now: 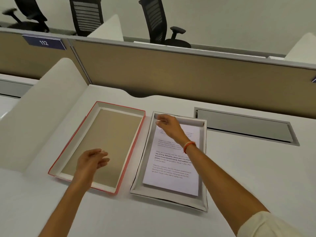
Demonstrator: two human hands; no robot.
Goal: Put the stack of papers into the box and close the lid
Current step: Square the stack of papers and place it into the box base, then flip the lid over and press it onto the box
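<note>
The stack of papers [172,161], printed with paragraphs of text, lies flat inside the grey-walled box [202,200] on the white desk [239,168]. Its near edge sits close to the box's near wall, and its top sheet faces up.

The right hand [168,124] reaches over the far end of the box, at the top left corner of the papers. Its fingers are curled down and drawn together at that corner; whether they pinch the sheet or only touch it cannot be told. An orange band [189,145] circles the right wrist, and a pale sleeve [266,224] shows at the upper arm.

Just beside the box on its left lies the lid [130,159], turned inside up, with a red outer edge, white inner walls and a tan bottom. The two stand close but apart. The left hand [93,161] hovers over the near part of the lid, fingers loosely spread and slightly bent, holding nothing; contact with the lid cannot be judged.

Beyond the desk stands a tan partition [171,69] bearing a blue tag reading 112 [44,42]. Black office chairs [159,23] stand behind it. A grey recessed cable tray [244,127] sits in the desk, right of the box.
</note>
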